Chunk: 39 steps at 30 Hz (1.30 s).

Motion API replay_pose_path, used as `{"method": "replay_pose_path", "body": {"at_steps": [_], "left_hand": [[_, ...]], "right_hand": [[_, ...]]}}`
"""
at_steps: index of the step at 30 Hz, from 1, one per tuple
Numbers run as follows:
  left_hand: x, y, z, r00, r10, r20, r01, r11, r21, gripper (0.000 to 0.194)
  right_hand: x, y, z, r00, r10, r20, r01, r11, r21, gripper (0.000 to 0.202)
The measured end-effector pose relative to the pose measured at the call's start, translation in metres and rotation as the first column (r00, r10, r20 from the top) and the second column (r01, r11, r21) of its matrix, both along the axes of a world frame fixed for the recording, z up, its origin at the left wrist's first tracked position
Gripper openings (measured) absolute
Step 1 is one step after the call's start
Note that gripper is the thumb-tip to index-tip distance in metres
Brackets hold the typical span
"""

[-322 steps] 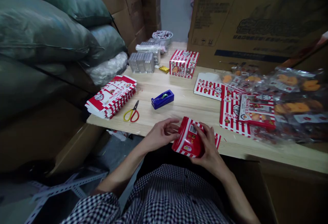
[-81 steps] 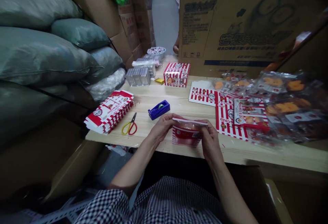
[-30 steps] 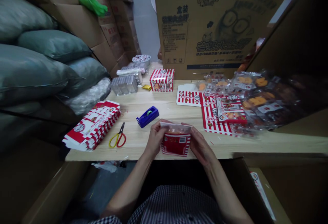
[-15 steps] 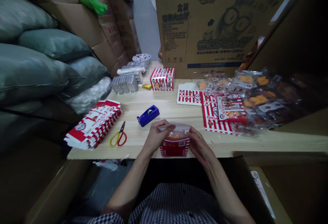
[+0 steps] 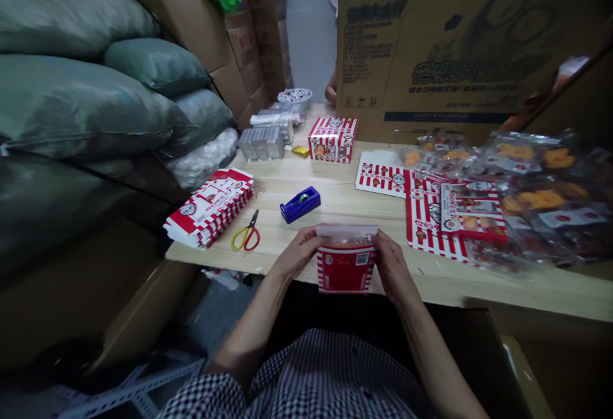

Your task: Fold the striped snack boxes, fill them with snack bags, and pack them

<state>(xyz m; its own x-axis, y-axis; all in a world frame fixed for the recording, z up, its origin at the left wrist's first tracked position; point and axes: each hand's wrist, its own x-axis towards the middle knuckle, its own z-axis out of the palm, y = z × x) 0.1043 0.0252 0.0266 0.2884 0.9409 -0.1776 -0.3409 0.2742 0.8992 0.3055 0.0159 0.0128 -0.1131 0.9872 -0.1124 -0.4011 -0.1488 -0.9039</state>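
Observation:
Between my hands, at the table's front edge, is a red-and-white striped box [image 5: 345, 271] with a barcode and a pale flap standing up along its top. My left hand [image 5: 302, 251] grips its left upper side, and my right hand [image 5: 391, 260] grips the right upper side. Some of the fingers are hidden behind the box. Just beyond my left hand lies a blue tape dispenser [image 5: 300, 205]. Scissors [image 5: 246, 235] with one yellow and one red handle rest farther left. A stack of flattened striped boxes [image 5: 211, 205] sits at the table's left edge.
At the back stands an assembled striped box [image 5: 333, 140] near clear plastic trays [image 5: 261, 144] and a small gold packet [image 5: 301, 151]. Bagged snacks [image 5: 539, 198] and flat printed cartons [image 5: 433, 214] cover the right side. A large cardboard box [image 5: 373, 74] rises behind. Another person's hand [image 5: 331, 89] shows beside it.
The view has turned left, so the table appears shifted right. My hands still hold the box, which has tipped so that its red printed face shows more and its contents less.

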Motion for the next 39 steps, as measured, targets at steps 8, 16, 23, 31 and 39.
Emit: {"method": "replay_pose_path", "body": {"at_steps": [8, 16, 23, 31, 39], "left_hand": [[0.018, -0.030, -0.029, 0.998, 0.020, 0.067, 0.003, 0.944, -0.330, 0.048], [0.009, -0.047, -0.067, 0.987, -0.134, 0.092, 0.154, 0.955, -0.252, 0.031], [-0.004, -0.045, -0.054, 0.957, -0.252, -0.145, 0.247, 0.968, -0.048, 0.032], [-0.001, -0.029, -0.049, 0.921, -0.267, -0.283, 0.278, 0.961, 0.000, 0.028], [0.000, -0.013, -0.050, 0.904, -0.319, -0.284, 0.287, 0.946, -0.148, 0.021]], "right_hand": [[0.016, -0.034, -0.019, 0.984, 0.141, -0.106, -0.168, 0.932, -0.323, 0.032], [0.037, -0.058, -0.053, 0.990, 0.135, 0.030, -0.122, 0.955, -0.270, 0.021], [0.043, -0.051, -0.054, 0.963, 0.258, 0.076, -0.244, 0.957, -0.158, 0.024], [0.032, -0.037, -0.042, 0.933, 0.314, 0.178, -0.296, 0.948, -0.119, 0.018], [0.032, -0.023, -0.047, 0.918, 0.382, 0.101, -0.359, 0.913, -0.192, 0.020]]}}
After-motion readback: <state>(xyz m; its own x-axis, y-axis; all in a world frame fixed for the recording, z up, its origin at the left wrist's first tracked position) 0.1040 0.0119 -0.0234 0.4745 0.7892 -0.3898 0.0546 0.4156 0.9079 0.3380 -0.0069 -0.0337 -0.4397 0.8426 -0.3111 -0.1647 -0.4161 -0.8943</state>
